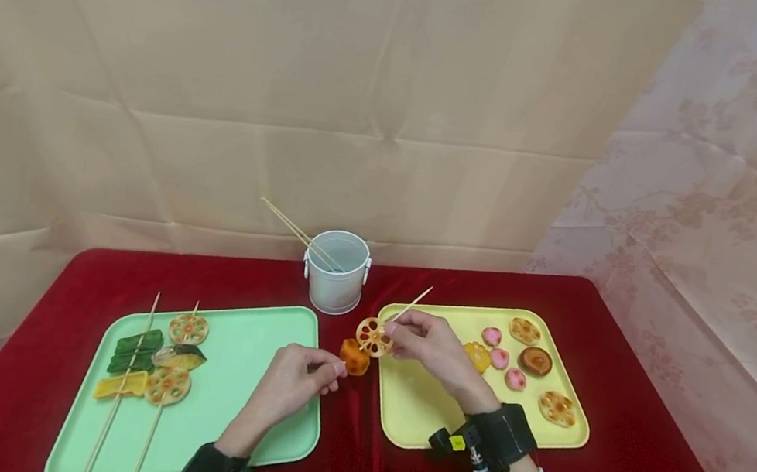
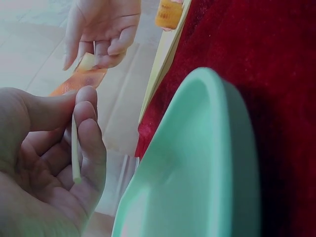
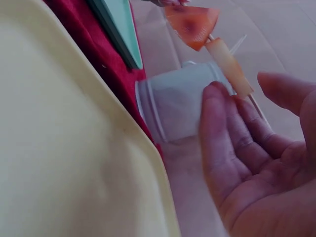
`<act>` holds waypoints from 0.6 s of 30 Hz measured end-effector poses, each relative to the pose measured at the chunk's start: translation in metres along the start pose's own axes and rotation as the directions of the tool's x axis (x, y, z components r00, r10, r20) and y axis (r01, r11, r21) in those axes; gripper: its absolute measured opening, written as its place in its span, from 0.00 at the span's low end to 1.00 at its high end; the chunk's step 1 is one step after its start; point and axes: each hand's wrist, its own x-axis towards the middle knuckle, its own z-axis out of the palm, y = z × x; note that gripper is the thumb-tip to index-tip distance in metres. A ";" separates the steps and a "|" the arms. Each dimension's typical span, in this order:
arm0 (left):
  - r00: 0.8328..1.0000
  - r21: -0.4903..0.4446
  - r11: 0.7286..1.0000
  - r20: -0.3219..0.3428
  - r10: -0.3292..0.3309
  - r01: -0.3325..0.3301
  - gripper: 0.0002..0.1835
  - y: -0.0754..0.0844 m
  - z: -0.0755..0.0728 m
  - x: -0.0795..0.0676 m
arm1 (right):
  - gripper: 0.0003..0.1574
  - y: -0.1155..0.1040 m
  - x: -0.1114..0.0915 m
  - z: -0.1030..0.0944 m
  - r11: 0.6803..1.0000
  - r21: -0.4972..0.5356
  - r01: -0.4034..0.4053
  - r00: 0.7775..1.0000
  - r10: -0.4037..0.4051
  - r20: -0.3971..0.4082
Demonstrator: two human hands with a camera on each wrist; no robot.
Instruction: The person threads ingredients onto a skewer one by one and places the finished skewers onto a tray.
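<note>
My left hand [image 1: 288, 383] pinches the lower end of a wooden skewer [image 2: 75, 153] between thumb and fingers, above the gap between the two trays. Threaded on that skewer are an orange browned chunk [image 1: 354, 358], close to the left fingertips, and a lotus root slice [image 1: 374, 337] beyond it. The fingertips of my right hand [image 1: 434, 353] touch the lotus root slice. In the right wrist view the thumb stands apart from the slice [image 3: 229, 66] and the fingers are loosely bent. The skewer's far tip sticks out past the right hand.
On the green tray [image 1: 253, 354] lie two loaded skewers with green pieces, lotus root slices and other pieces. The yellow tray [image 1: 414, 411] holds a shiitake cap [image 1: 536, 361], several pink pieces, browned slices and a yellow piece. A white bucket [image 1: 335, 286] with skewers stands behind.
</note>
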 end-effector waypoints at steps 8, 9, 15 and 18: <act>1.000 0.014 1.000 -0.020 -0.001 0.001 0.08 0.001 -0.004 0.001 | 0.25 -0.011 -0.003 -0.027 0.973 -0.230 0.006 0.999 -0.018 -0.048; 1.000 0.012 1.000 -0.023 -0.005 0.005 0.08 0.001 -0.005 0.001 | 0.25 -0.012 -0.004 -0.032 0.964 -0.265 0.000 0.998 -0.017 -0.060; 0.998 0.007 0.999 -0.045 -0.036 0.036 0.07 -0.005 -0.010 -0.003 | 0.19 -0.009 -0.012 -0.058 0.821 -0.569 -0.039 0.991 -0.040 -0.125; 0.998 -0.003 0.999 -0.052 -0.036 0.036 0.08 -0.007 -0.011 -0.004 | 0.20 -0.005 -0.018 -0.068 0.720 -0.692 -0.061 0.988 -0.053 -0.142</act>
